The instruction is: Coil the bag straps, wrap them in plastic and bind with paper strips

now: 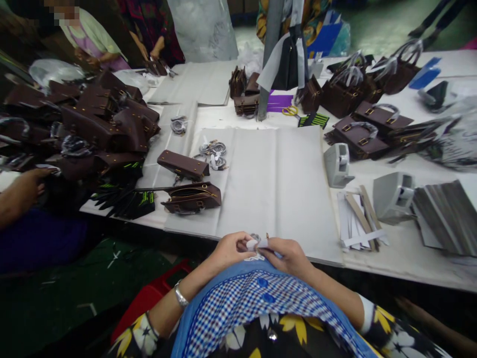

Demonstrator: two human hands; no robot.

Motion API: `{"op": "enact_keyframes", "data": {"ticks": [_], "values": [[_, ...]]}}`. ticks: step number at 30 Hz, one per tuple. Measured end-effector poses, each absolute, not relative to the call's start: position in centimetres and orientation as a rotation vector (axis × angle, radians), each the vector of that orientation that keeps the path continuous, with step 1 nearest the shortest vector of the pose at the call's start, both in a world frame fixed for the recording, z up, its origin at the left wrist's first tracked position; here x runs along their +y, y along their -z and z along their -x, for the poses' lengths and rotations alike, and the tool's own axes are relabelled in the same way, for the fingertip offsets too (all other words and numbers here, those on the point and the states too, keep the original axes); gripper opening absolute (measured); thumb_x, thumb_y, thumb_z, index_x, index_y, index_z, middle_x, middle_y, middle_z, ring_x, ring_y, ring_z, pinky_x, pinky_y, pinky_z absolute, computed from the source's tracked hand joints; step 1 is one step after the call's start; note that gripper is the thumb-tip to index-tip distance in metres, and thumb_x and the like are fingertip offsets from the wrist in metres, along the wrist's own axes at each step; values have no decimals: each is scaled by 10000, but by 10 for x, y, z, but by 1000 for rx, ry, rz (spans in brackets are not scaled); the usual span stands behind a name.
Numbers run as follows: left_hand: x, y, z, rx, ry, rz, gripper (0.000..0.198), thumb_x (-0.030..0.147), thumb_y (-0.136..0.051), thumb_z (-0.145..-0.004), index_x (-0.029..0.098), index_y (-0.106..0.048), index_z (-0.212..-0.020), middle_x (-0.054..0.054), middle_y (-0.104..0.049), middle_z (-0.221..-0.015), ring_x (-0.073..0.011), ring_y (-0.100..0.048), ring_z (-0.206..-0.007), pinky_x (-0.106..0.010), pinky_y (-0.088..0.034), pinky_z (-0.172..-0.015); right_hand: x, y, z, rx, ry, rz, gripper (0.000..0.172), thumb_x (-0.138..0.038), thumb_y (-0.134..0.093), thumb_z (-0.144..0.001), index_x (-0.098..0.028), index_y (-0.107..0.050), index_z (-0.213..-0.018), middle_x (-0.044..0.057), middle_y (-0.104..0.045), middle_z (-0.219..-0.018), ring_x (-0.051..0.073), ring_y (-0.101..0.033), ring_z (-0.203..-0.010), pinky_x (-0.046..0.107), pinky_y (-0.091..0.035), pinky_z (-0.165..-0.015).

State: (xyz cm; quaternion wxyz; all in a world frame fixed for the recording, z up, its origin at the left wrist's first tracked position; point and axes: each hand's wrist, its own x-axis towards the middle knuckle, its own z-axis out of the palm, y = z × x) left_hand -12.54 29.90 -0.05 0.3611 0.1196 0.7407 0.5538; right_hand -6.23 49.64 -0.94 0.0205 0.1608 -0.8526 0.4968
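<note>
My left hand (pixel 229 250) and my right hand (pixel 286 254) meet close to my body at the table's near edge, both with fingers pinched on a small white wrapped piece (pixel 257 243) that I cannot name. A thin pointed tip sticks up just right of it. On the wide white paper sheet (pixel 276 184) in front of me lie two brown bags: an open one with gold trim (pixel 192 198) and a closed one (pixel 182 165) behind it. A silver bracelet sits on my left wrist.
A heap of brown bags (pixel 97 119) fills the left; more bags with wrapped handles (pixel 357 99) stand at the right. Two grey tape dispensers (pixel 337 164) (pixel 395 196), paper strips (pixel 359 221), yellow scissors (pixel 289 111). Another person's hand (pixel 30 184) at left; others at the far side.
</note>
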Motion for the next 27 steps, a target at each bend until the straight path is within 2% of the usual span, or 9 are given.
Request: {"op": "enact_keyframes", "data": {"ticks": [3, 5, 8, 12, 16, 21, 27], "values": [[296, -1, 124, 1850, -1443, -292, 311, 298, -778, -659, 128, -696, -906, -51, -719, -801, -166, -654, -733, -261, -494, -707, 493, 8, 61, -2687, -1610, -259, 255, -355, -577, -893, -188, -723, -766, 12, -644, -631, 133, -548, -578, 245, -403, -574], [294, -5, 122, 1783, -1469, -292, 340, 362, -738, -728, 136, -708, -981, -70, -740, -881, -178, -673, -790, -271, -504, -746, 491, 7, 62, -2687, -1690, -174, 311, -382, -575, -889, -171, -685, -688, -4, -591, -583, 121, -505, -556, 239, -377, -552], [295, -11, 119, 1805, -1475, -288, 369, 443, -643, -815, 135, -731, -999, -88, -757, -944, -206, -689, -845, -279, -511, -759, 489, 6, 64, -2641, -1847, -54, 318, -420, -583, -873, -166, -678, -706, -9, -581, -590, 121, -491, -561, 239, -369, -547], [300, -17, 116, 1945, -1479, -227, 380, 453, -623, -821, 124, -753, -960, -95, -767, -925, -240, -701, -861, -287, -523, -738, 487, 4, 67, -2583, -2078, 70, 342, -484, -587, -853, -165, -690, -785, -4, -592, -630, 128, -484, -584, 244, -355, -552], [303, -19, 114, 1971, -1528, -172, 353, 432, -639, -807, 136, -757, -961, -84, -771, -924, -240, -709, -864, -287, -536, -754, 488, 0, 70, -2475, -2413, 101, 389, -528, -589, -837, -161, -672, -738, -3, -571, -642, 128, -463, -615, 246, -335, -570], [303, -16, 112, 1986, -1580, -95, 336, 411, -658, -785, 142, -757, -960, -70, -776, -902, -208, -712, -796, -264, -539, -712, 492, 2, 69, -2335, -2738, 234, 352, -474, -630, -786, -162, -599, -625, -43, -450, -555, 99, -348, -546, 246, -247, -529], [303, -10, 109, 1975, -1616, -84, 364, 435, -650, -794, 136, -751, -974, -70, -774, -851, -194, -703, -728, -257, -534, -649, 492, 10, 66, -2369, -2802, 290, 314, -389, -624, -749, -179, -489, -560, -64, -355, -509, 88, -282, -504, 250, -195, -499]]}}
